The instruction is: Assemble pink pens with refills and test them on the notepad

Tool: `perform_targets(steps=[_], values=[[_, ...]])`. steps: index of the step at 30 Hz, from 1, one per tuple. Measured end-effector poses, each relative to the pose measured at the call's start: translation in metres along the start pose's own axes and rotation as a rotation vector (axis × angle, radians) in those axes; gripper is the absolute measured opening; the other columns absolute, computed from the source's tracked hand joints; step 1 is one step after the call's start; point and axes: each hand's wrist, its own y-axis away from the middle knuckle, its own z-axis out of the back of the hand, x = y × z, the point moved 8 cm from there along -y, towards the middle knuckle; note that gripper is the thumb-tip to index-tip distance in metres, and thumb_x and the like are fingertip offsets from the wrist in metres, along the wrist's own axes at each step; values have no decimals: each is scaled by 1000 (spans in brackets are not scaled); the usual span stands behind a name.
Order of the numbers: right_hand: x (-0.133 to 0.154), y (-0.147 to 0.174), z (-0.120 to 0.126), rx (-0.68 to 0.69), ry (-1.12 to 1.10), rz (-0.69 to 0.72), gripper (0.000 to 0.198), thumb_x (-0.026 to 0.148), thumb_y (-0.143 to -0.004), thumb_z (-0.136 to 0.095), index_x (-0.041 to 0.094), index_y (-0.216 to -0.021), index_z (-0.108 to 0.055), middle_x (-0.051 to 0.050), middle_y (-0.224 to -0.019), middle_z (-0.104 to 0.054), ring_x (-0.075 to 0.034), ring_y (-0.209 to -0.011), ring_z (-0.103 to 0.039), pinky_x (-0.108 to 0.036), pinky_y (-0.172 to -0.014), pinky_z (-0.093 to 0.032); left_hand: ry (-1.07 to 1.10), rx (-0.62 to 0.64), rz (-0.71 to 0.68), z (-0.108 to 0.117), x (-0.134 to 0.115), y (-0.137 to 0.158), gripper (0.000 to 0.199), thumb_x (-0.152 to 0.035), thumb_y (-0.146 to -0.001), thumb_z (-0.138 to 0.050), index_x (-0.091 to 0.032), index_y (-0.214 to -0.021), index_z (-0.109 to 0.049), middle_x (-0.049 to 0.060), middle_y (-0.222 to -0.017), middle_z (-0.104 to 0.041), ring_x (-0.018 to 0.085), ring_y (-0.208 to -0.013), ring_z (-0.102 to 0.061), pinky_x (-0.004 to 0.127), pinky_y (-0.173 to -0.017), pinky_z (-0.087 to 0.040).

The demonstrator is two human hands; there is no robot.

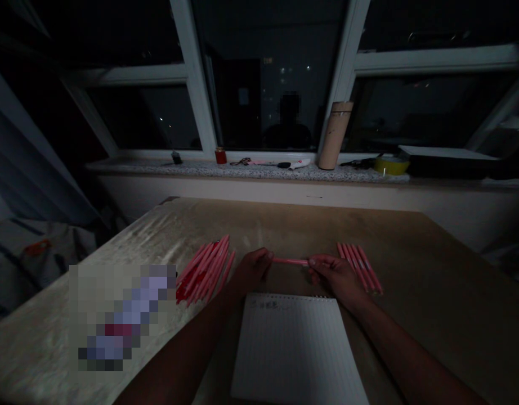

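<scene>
A slim pink pen [290, 261] lies level between my two hands, above the far edge of a spiral notepad [295, 343]. My left hand [256, 265] pinches its left end, while the fingers of my right hand [332, 271] are closed on the right end. To the left of my left hand is a loose pile of pink pens [206, 267], with something red partly hidden among them. Several more pens [361, 267] lie side by side in a row just beyond my right hand. Faint writing shows at the top of the lined page.
A pixelated, purplish long object [135, 312] lies on the table [293, 222] at left. Along the windowsill [259, 171] stand a tan cylinder [336, 135], a small red jar [220, 156] and a yellow tape roll [391, 164]. A curtain [27, 152] hangs at far left. The room is dim.
</scene>
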Motion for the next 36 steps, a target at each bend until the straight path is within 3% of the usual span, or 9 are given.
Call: perform_targets(steps=[7,14,22,36], values=[[4,1,0,-13,60,48,35,45,-62,-74,15,-80,-68,-1,-55,-63,-12,-50,-55,-25,-51,-39,73,0,109,-4,12,0,49,-56,-86,-30,-17,-58,-40,-5,-45,-39,8,-41,-37,20,-43,-28],[12,4,-2,-21,87,63,35,46,-63,-72,15,-79,-68,-3,-59,-65,-13,-51,-56,-26,-52,-40,100,27,148,-3,7,2,53,-57,-85,-32,-16,-54,-43,-4,-42,-39,7,-39,-36,20,-41,-28],[3,1,2,-22,27,51,34,46,-63,-73,16,-79,-68,-3,-63,-67,-12,-52,-57,-25,-55,-42,249,57,92,-4,7,-1,43,-53,-83,-42,-15,-64,-48,-4,-52,-46,7,-44,-43,19,-44,-33],[8,3,-2,-16,47,50,36,47,-61,-73,16,-78,-69,-3,-61,-66,-13,-52,-56,-26,-54,-43,20,23,90,0,11,0,50,-53,-87,-32,-16,-57,-49,-2,-48,-45,9,-45,-41,21,-46,-31]])
